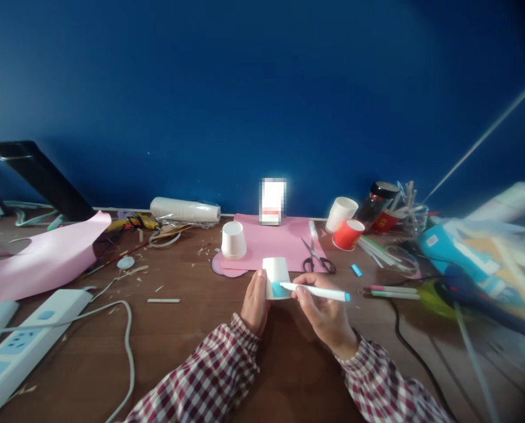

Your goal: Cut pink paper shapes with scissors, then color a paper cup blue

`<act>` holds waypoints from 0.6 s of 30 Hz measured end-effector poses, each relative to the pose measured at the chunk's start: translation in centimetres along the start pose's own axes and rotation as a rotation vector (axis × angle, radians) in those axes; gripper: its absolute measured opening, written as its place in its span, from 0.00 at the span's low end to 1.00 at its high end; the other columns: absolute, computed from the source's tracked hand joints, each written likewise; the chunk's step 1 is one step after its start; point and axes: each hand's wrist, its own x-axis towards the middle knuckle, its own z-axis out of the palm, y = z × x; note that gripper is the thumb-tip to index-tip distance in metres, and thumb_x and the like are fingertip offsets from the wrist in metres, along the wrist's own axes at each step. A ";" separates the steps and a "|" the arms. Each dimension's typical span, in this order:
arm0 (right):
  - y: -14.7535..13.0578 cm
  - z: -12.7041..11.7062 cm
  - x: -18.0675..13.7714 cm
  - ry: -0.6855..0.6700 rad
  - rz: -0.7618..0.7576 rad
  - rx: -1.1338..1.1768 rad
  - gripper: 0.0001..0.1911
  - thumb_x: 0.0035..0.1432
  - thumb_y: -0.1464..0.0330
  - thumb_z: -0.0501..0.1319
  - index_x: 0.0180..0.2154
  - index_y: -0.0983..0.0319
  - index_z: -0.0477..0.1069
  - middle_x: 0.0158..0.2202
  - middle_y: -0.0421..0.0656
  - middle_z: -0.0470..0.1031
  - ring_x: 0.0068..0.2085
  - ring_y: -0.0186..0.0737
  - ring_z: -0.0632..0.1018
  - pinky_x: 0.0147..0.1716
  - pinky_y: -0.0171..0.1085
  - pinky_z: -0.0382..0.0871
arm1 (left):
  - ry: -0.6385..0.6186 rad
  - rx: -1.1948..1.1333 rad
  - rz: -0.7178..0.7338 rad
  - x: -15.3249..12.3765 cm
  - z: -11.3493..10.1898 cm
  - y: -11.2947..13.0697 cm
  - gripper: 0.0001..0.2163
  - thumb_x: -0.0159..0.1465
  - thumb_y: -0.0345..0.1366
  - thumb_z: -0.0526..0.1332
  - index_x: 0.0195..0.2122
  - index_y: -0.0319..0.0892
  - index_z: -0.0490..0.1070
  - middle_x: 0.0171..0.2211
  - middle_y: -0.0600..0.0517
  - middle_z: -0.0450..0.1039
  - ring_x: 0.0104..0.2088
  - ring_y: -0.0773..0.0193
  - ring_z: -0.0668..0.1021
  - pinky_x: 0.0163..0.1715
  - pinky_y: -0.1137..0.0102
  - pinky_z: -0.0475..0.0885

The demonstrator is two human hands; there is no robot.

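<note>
A white paper cup (pixel 275 269), held upside down, is gripped from its left side by my left hand (pixel 255 301). Near its rim is a patch of light blue colour. Pinched in my right hand (pixel 322 314) is a white marker (pixel 317 291) with a blue end, its tip at the blue patch. Another upside-down white paper cup (pixel 234 239) stands behind and to the left, partly over pink cut paper pieces (pixel 229 269). Beyond the held cup lies a pink sheet (pixel 271 241), with black-handled scissors (pixel 318 258) on its right part.
A blurred-out upright screen (pixel 273 201) stands at the back. On the right are a red paper cup (pixel 349 235), a dark jar (pixel 378 202), markers (pixel 394 292) and a small blue cap (pixel 356 270). A power strip (pixel 29 346), its cable and a stack of cups (pixel 185 210) lie left.
</note>
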 end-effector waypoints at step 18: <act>-0.1 -0.1 -0.1 0.007 -0.016 -0.012 0.04 0.59 0.68 0.56 0.35 0.62 0.68 0.26 0.40 0.73 0.27 0.35 0.74 0.27 0.32 0.70 | 0.006 0.094 0.040 0.1 -0.3 -0.2 0.19 0.56 0.52 0.58 0.34 0.39 0.69 0.25 0.52 0.67 0.26 0.65 0.68 0.28 0.69 0.66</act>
